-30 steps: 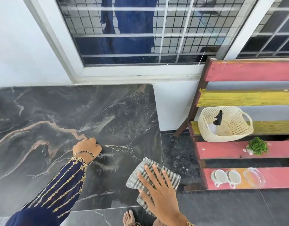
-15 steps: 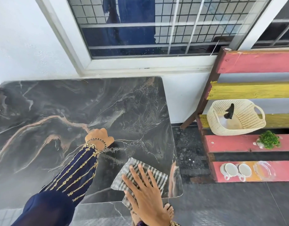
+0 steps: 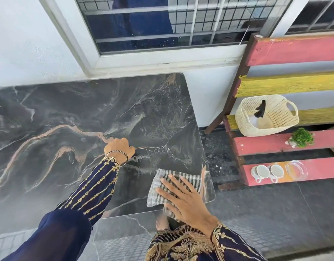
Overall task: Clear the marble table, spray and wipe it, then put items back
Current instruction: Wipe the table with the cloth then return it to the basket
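Observation:
The dark marble table (image 3: 72,113) with tan and white veins stands against the white wall, and nothing but my hands and the cloth is on it. My left hand (image 3: 119,147) rests near the table's middle with its fingers curled under, holding nothing I can see. My right hand (image 3: 185,199) lies flat, fingers spread, on a grey-and-white striped cloth (image 3: 183,177). The cloth lies at the table's near right corner, and part of it hangs over the near edge.
To the right stands a red and yellow slatted shelf (image 3: 294,48). It holds a woven basket (image 3: 275,117) with a spray bottle (image 3: 260,110), a small green plant (image 3: 301,137), two white cups (image 3: 268,171) and a glass dish (image 3: 296,169). A barred window (image 3: 171,21) is behind.
My right hand has slid the cloth from the table's near right corner further onto the top. My left hand has stayed in place on the marble.

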Demonstrator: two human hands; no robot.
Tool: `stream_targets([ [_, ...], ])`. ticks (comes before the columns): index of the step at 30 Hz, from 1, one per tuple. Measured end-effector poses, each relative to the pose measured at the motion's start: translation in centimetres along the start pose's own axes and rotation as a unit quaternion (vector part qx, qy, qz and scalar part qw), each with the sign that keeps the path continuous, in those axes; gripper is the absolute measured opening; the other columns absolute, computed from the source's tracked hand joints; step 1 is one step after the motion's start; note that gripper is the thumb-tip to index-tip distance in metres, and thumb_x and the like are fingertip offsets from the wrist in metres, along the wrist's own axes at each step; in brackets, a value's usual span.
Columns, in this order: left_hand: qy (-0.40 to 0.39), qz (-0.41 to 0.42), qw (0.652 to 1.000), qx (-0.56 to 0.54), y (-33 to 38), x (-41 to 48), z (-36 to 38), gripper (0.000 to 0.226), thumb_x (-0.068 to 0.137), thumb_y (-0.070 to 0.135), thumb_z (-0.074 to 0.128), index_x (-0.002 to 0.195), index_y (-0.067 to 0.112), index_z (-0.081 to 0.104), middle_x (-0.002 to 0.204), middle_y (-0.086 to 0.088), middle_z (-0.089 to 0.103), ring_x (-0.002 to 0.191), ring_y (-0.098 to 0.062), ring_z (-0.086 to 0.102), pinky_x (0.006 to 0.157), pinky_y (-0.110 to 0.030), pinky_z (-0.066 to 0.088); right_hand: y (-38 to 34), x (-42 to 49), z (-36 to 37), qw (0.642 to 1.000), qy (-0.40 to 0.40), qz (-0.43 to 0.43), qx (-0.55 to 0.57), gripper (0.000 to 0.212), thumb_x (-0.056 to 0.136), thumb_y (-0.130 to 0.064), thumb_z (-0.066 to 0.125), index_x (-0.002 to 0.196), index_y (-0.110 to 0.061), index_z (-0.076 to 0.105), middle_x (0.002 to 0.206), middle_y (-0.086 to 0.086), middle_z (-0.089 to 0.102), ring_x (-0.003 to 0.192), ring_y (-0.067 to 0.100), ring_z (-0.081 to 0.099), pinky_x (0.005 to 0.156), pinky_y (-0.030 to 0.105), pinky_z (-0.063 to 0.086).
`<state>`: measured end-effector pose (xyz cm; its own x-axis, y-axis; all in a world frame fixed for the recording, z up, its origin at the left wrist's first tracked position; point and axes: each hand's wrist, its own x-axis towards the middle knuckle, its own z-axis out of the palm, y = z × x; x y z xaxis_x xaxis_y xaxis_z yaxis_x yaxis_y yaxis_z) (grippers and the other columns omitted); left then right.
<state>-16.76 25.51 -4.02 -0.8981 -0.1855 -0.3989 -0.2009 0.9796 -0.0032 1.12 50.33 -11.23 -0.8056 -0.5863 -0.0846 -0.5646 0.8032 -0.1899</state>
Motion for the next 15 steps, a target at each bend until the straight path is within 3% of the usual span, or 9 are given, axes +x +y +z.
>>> stream_targets([
  [5,-0.006,0.043,0.993,0.109,2.8,-0.5,-1.1,0.037,0.091,0.039,0.044,0.114,0.015,0.059,0.113,-0.006,0.065,0.107,-0.030,0.061,0.079,-0.036,0.041,4.7,-2.3,-1.4,0.995,0.020,0.097,0.016,0.052,0.105,-0.041,0.040,0.157,-0.033,0.033,0.165,-0.006,0.028,0.153,0.019,0.026,0.119,0.044,0.022],
  [7,0.011,0.067,0.992,0.102,5.3,-0.8,-1.4,0.036,0.091,0.038,0.042,0.110,0.015,0.061,0.111,-0.005,0.066,0.103,-0.029,0.063,0.079,-0.036,0.042,6.3,-2.2,-2.3,0.992,0.020,0.120,0.031,0.050,0.105,-0.038,0.039,0.155,-0.032,0.037,0.164,-0.006,0.030,0.151,0.017,0.031,0.117,0.041,0.025],
  [10,0.023,0.115,0.992,0.050,9.8,-1.4,-1.5,0.035,0.090,0.038,0.040,0.104,0.017,0.065,0.105,-0.006,0.067,0.097,-0.030,0.065,0.074,-0.033,0.041,8.7,-1.7,-2.9,0.980,0.037,0.162,0.112,0.050,0.108,-0.031,0.038,0.157,-0.034,0.029,0.165,-0.014,0.018,0.154,0.011,0.021,0.120,0.035,0.029],
  [13,0.011,0.151,0.988,-0.013,14.7,-1.7,-1.6,0.033,0.089,0.040,0.042,0.100,0.021,0.067,0.103,-0.006,0.068,0.096,-0.031,0.065,0.079,-0.034,0.044,12.1,-1.3,-3.9,0.942,0.092,0.218,0.236,0.049,0.109,-0.033,0.037,0.156,-0.044,0.028,0.164,-0.019,0.025,0.149,0.005,0.029,0.115,0.031,0.039],
  [15,0.004,0.171,0.985,-0.036,18.3,-1.7,-1.4,0.031,0.090,0.040,0.043,0.100,0.024,0.068,0.102,-0.004,0.069,0.096,-0.031,0.065,0.079,-0.034,0.045,14.9,-1.3,-5.1,0.908,0.130,0.256,0.306,0.046,0.108,-0.041,0.036,0.152,-0.052,0.028,0.160,-0.023,0.032,0.145,-0.001,0.035,0.115,0.027,0.038],
])
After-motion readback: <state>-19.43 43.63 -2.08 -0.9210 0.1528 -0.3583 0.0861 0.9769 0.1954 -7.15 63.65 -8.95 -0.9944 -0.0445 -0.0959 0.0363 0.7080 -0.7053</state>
